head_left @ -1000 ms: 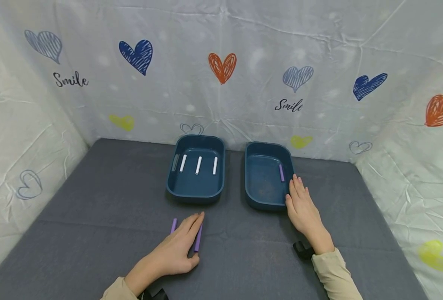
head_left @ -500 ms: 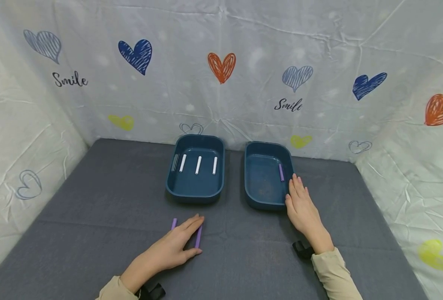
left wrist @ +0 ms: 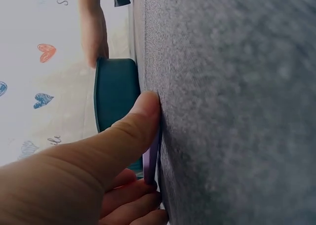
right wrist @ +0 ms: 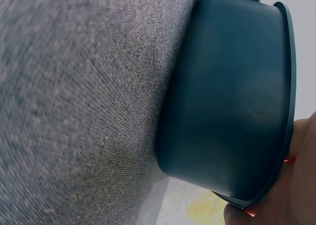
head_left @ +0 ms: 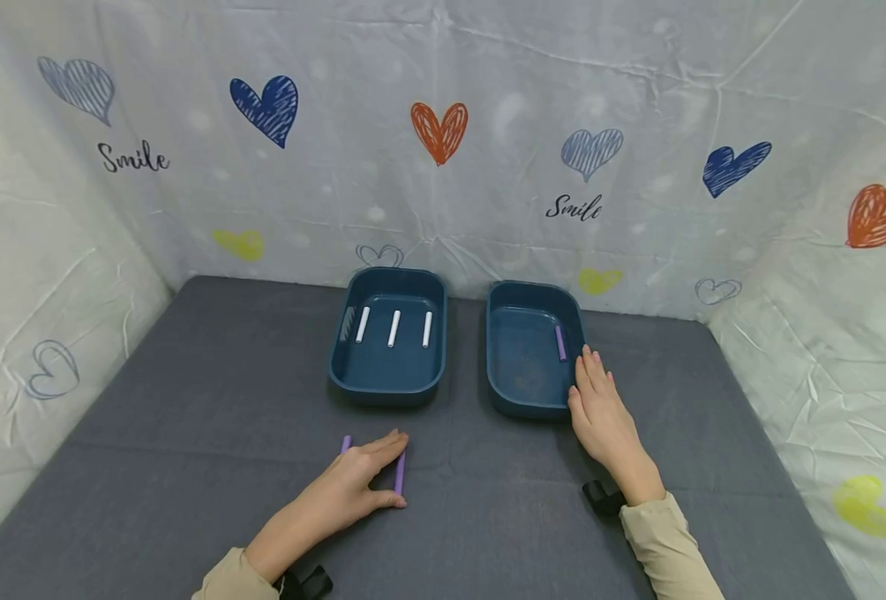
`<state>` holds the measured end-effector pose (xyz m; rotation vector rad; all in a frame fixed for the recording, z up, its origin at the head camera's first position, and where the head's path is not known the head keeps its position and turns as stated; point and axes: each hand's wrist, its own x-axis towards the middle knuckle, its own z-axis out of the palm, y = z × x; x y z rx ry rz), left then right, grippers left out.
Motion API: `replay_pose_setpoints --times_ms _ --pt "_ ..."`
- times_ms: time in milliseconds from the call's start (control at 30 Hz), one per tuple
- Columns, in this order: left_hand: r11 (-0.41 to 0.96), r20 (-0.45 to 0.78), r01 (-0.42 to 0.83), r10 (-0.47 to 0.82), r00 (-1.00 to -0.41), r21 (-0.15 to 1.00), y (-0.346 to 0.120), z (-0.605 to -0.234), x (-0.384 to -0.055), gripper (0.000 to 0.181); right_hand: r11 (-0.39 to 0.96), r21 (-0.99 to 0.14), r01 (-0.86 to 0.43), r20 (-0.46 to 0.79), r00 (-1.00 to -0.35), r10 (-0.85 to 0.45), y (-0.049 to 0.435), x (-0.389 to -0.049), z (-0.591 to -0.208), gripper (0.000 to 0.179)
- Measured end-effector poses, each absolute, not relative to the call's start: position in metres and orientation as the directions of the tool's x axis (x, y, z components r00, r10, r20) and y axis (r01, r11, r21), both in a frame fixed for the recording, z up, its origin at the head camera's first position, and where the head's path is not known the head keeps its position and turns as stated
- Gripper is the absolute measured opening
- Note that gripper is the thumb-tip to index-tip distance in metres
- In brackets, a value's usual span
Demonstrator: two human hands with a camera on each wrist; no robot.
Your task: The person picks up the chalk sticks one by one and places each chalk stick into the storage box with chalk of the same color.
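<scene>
On the grey table my left hand point(head_left: 348, 487) spans a purple chalk stick point(head_left: 400, 473), thumb at its near end and fingertips at its far end. The left wrist view shows this chalk point(left wrist: 150, 161) pinched lengthwise, low against the cloth. A second purple chalk stick point(head_left: 347, 443) pokes out from behind the same hand. My right hand point(head_left: 606, 417) rests its straight fingers along the right side of a dark blue bin point(head_left: 489, 358), which holds one purple chalk stick point(head_left: 560, 343). In the right wrist view the fingers are at the bin's rim point(right wrist: 291, 87).
Left of that bin stands a matching blue bin point(head_left: 333, 367) with three white chalk sticks point(head_left: 393, 329) lying apart in it. Behind both bins hangs a white curtain point(head_left: 503, 50) printed with hearts, and it also borders the table point(head_left: 187, 400) on both sides.
My left thumb has come in to the near end of the purple chalk, and the fingers have closed on its far end. The right hand stays at the bin.
</scene>
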<state>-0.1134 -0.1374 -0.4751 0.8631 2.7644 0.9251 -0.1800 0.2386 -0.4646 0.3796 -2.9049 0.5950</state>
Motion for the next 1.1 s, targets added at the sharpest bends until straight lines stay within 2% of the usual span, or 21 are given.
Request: replay_pose_setpoints --times_ms 533,1100 --pt "0.611 0.084 0.533 0.608 -0.789 0.585 -0.118 -0.474 -0.123 0.080 0.886 -0.373 -0.276 0.202 -0.956 -0.213 0.238 -0.180 -0.464 0.054" --pt "0.589 0.082 0.548 0.633 -0.770 0.594 -0.089 -0.472 -0.130 0.084 0.886 -0.373 -0.277 0.209 -0.955 -0.211 0.238 -0.180 -0.464 0.054"
